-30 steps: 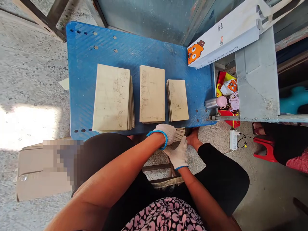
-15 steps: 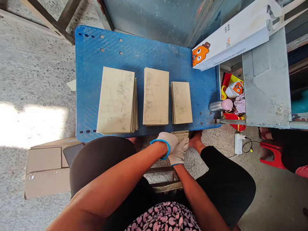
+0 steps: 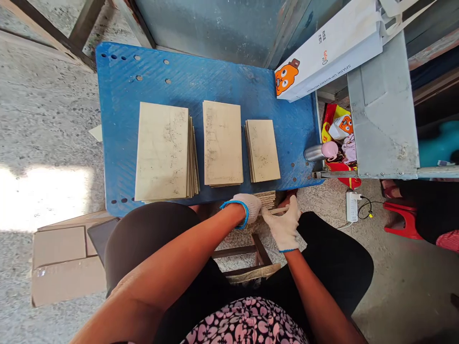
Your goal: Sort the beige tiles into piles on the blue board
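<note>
My left hand (image 3: 248, 209), in a white knit glove with a blue cuff, is closed beside the table's front edge. Its fingertips are hidden, and so is whatever they grip. My right hand (image 3: 285, 225), gloved alike, spans a thin pale board (image 3: 278, 210) between thumb and fingers. Just beyond it, below the table edge, the layered edges of a stack of thin boards (image 3: 266, 198) show. On the blue table (image 3: 222, 76) lie a large stack of pale boards (image 3: 163, 150), a medium stack (image 3: 223, 143) and a small stack (image 3: 264, 150), their tops flecked with dark marks.
A white paper bag (image 3: 333, 52) lies at the table's back right, near a steel flask with a pink lid (image 3: 317, 152). A grey metal cabinet (image 3: 383, 110) adjoins the right side. Flattened cardboard (image 3: 64, 267) and a power strip (image 3: 352, 206) are on the floor. Another person sits far right.
My right hand has moved right, away from my left hand, and opened wider around a thin board now showing between them. My left hand stays near the table edge. The view has shifted slightly.
</note>
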Tool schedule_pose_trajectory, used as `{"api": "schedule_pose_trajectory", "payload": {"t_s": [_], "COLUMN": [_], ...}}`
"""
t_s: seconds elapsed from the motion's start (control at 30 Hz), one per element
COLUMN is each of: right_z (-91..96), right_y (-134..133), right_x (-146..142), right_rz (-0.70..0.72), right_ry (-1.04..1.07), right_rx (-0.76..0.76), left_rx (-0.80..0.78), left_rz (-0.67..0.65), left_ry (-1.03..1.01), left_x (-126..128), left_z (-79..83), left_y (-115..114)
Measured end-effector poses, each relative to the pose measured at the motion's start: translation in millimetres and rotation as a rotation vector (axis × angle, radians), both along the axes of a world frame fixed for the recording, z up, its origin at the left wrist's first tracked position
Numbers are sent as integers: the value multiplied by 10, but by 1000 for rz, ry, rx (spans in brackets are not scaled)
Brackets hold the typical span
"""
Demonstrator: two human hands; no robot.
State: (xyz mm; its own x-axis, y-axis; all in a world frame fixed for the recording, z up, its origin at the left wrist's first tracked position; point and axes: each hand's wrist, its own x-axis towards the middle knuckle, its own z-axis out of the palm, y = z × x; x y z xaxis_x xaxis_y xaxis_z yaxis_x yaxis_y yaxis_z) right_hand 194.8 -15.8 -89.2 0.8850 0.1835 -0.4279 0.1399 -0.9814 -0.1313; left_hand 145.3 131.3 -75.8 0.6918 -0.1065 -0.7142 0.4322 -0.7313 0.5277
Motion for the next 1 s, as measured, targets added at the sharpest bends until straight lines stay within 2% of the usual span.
{"api": "schedule_pose_trajectory", "payload": {"t_s": [0.13, 0.23, 0.3, 0.37, 0.47, 0.57, 0.7, 0.77, 0.87, 1.0], "right_z": [368, 585, 635, 601, 439, 239, 62, 44, 70, 98], "right_y": [42, 146, 246, 354, 490, 547, 546, 576, 681, 838], "right_x": [350, 578, 724, 883, 1114, 1232, 1132, 1026, 900, 834], "right_rz": [-28, 5, 22, 41, 56, 39, 110, 202, 353, 419], "right_ry": [-32, -45, -58, -36, 64, 185, 264, 244, 211, 248], "right_rx": [130, 209, 246, 335, 478, 456, 386, 293, 164, 113], "left_rx": [-32, -77, -150, -221, -246, -319, -498, -482, -359, -276], "left_rz": [15, 128, 249, 396, 636, 877, 1147, 1192, 1174, 1130], "left_ry": [-64, -164, -233, -302, -343, -362, -344, -334, -371, -359], "left_x": [51, 88, 109, 129, 174, 242, 309, 311, 284, 250], "left_z": [-16, -74, -142, -228, -355, -430, -420, -377, -302, -252], "left_y": [-85, -127, -120, -86, -8, 74, 188, 251, 333, 389]}}
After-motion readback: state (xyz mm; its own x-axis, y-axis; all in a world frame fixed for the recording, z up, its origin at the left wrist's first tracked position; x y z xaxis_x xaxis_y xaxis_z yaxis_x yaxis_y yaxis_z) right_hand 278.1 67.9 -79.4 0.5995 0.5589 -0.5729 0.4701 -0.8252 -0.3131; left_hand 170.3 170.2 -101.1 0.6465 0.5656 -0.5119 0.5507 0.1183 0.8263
